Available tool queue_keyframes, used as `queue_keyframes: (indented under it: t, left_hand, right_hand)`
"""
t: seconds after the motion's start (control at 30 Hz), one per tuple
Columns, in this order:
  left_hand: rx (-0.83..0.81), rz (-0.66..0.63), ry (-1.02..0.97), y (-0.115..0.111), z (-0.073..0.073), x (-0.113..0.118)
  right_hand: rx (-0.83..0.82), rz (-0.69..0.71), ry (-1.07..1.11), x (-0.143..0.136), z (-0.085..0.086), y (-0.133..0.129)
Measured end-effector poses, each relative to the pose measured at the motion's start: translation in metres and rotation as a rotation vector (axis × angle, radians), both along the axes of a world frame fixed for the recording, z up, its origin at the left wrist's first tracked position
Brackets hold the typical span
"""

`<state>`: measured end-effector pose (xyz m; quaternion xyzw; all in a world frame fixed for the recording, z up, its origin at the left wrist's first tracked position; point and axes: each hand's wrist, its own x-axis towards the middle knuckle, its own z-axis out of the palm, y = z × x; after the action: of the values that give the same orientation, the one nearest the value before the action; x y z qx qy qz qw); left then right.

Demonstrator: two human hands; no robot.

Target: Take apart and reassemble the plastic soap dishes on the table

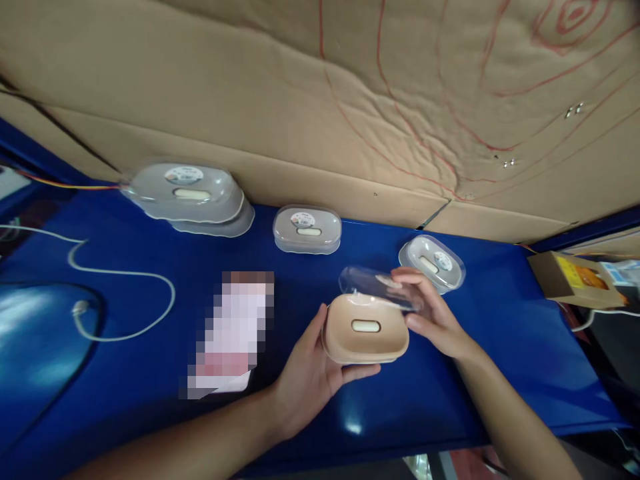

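- Nearest the camera, two bare forearms (pixel 210 427) reach in from the near edge, the left one cut off by the frame.
- The left hand (pixel 313 387) grips a beige container (pixel 367 348), thumb at its left side, fingers along its near underside — probably to keep it steady and level.
- The right hand (pixel 440 317) pinches a clear lid (pixel 367 283) between thumb and fingers at its right end, tilted over the container's far rim; whether they touch, I cannot tell.
- Beyond, grey lidded boxes stand along the cardboard wall (pixel 225 100): a stack (pixel 187 197) far left, a middle box (pixel 306 232), and a right-hand box (pixel 440 263) partly behind the right fingers — perhaps set back to free the near side of the blue table (pixel 145 293).
- Left of the hands lies a flat object (pixel 227 340), pixelated, so its face is unreadable.
- The box labels are too small to read; the left fingertips are partly hidden beneath the container.
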<state>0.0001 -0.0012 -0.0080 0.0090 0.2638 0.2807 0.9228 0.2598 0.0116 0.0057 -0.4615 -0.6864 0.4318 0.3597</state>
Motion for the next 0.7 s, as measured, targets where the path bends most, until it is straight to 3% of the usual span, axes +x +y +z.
queue_keyframes:
  t: [0.13,0.3,0.4,0.57,0.7]
  left_hand:
    - [0.043,-0.066,0.021,-0.008,-0.007,0.003]
    - [0.07,-0.093,0.03,-0.012,-0.01,0.004]
    - [0.068,-0.092,0.036,-0.011,-0.009,0.003]
    - [0.127,-0.094,0.086,-0.006,0.003,0.002]
    - [0.184,-0.072,0.087,-0.004,0.009,0.001]
  right_hand:
    - [0.213,-0.143,-0.311,0.001,-0.017,0.019]
    - [0.321,-0.137,-0.583,0.005,-0.031,0.034]
    - [0.28,-0.076,-0.571,0.006,-0.019,0.024]
    - [0.116,0.315,-0.444,-0.007,0.015,-0.008]
    - [0.053,0.335,-0.509,-0.017,0.021,-0.019]
